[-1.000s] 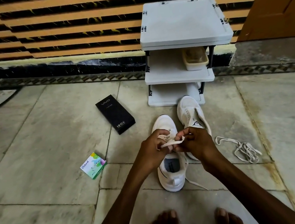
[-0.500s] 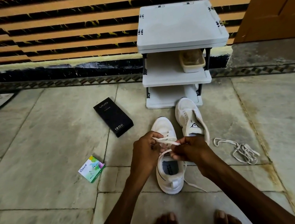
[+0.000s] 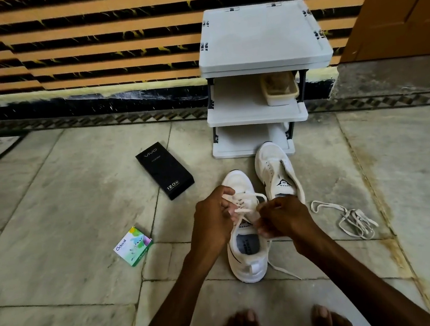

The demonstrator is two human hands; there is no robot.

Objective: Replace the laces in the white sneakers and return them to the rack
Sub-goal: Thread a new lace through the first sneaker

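Two white sneakers stand on the stone floor before a white three-shelf rack (image 3: 257,115). The near sneaker (image 3: 247,261) points away from me, partly laced with a cream lace (image 3: 242,200). My left hand (image 3: 212,217) pinches the lace at the sneaker's left side. My right hand (image 3: 283,218) pinches the lace's other part over the tongue. A lace end trails on the floor by the heel. The far sneaker (image 3: 275,169) has no lace and its tongue is pulled up. A loose cream lace (image 3: 350,218) lies tangled to the right.
A black phone box (image 3: 164,170) lies left of the sneakers, and a small green-and-white box (image 3: 133,246) lies nearer me. A beige tub (image 3: 279,91) sits on the rack's middle shelf. My bare feet (image 3: 280,325) are at the bottom edge. A wooden door (image 3: 402,1) stands right.
Both hands have shifted slightly along the near sneaker's lace, the right hand drawing it down toward the tongue. The view has tilted a little; nothing else moved.
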